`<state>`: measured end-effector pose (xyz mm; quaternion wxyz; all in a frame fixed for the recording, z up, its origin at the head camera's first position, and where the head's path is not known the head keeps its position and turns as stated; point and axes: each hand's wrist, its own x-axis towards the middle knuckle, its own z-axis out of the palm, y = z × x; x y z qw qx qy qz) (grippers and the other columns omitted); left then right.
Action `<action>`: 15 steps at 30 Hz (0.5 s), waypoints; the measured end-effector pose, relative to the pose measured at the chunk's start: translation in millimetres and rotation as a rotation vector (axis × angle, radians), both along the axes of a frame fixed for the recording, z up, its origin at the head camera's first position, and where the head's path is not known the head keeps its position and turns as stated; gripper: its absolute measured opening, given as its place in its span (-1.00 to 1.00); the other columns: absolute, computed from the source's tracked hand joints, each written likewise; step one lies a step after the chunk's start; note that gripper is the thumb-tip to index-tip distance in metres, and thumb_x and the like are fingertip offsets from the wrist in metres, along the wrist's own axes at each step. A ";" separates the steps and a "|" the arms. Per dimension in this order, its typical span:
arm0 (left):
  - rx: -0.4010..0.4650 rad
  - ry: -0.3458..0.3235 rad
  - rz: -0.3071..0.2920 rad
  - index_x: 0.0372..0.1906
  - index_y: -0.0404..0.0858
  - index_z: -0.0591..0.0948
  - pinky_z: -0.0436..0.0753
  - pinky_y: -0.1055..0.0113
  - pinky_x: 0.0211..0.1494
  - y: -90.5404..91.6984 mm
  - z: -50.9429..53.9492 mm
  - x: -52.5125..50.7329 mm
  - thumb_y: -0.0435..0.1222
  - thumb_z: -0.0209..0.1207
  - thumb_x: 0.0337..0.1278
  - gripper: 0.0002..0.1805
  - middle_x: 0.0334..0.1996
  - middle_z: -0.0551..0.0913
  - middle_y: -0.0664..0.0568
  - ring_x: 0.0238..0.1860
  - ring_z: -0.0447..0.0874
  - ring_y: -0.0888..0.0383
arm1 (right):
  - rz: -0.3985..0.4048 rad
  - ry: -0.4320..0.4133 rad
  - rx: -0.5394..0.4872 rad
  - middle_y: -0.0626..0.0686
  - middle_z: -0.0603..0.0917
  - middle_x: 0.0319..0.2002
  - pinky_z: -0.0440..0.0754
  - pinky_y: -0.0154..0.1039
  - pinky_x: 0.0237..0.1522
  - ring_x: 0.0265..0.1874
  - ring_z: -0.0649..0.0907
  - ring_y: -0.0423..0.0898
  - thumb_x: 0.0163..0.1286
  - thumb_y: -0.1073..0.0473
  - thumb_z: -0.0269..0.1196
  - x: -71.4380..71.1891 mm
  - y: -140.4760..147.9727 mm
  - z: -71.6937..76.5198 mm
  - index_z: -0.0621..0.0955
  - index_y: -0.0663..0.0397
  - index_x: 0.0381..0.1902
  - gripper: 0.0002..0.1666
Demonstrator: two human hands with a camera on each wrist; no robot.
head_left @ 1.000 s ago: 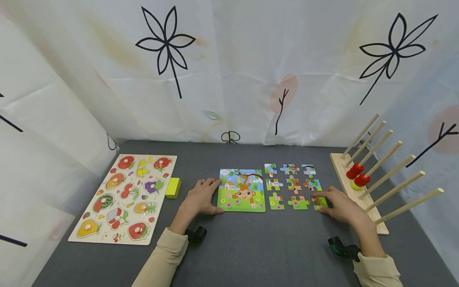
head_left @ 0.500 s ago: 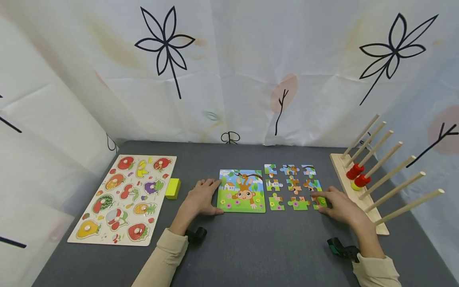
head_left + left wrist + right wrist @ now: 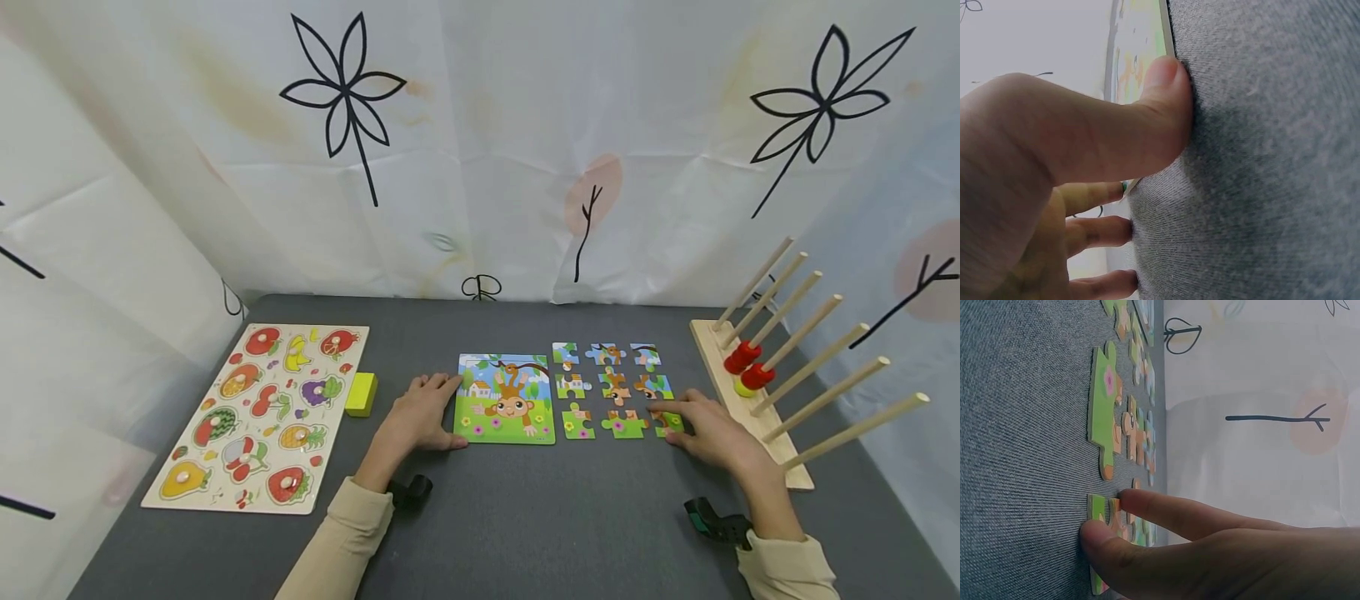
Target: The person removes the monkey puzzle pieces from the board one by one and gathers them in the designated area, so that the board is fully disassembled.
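Note:
In the head view my left hand lies beside a square monkey picture board. Its thumb touches the lower left corner and its index finger is by the left edge; the other fingers extend away over the dark tabletop. Right of the board, several monkey jigsaw pieces lie apart in rows, among them a bottom-middle piece. My right hand is at the bottom-right jigsaw piece, thumb along its near edge, index fingertip by its upper left. That piece lies flat, partly hidden by the fingers.
A fruit puzzle board lies at the left, with a yellow block by its right edge. At the right stands a wooden peg rack with tall slanting pegs and red and yellow beads. A white printed curtain hangs behind the table.

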<state>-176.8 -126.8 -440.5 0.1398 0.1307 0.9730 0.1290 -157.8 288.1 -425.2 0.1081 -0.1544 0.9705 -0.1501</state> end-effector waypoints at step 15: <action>0.020 -0.017 -0.031 0.60 -0.12 0.25 0.44 -0.43 0.32 -6.9 -2.9 1.5 0.14 0.40 0.05 0.04 0.56 0.27 -0.19 0.56 0.17 -0.35 | -0.003 0.023 0.000 0.25 0.60 -0.12 0.46 -0.15 -0.33 -0.29 0.55 0.00 0.26 0.26 0.44 1.2 -1.4 -1.0 0.64 0.14 0.25 -0.43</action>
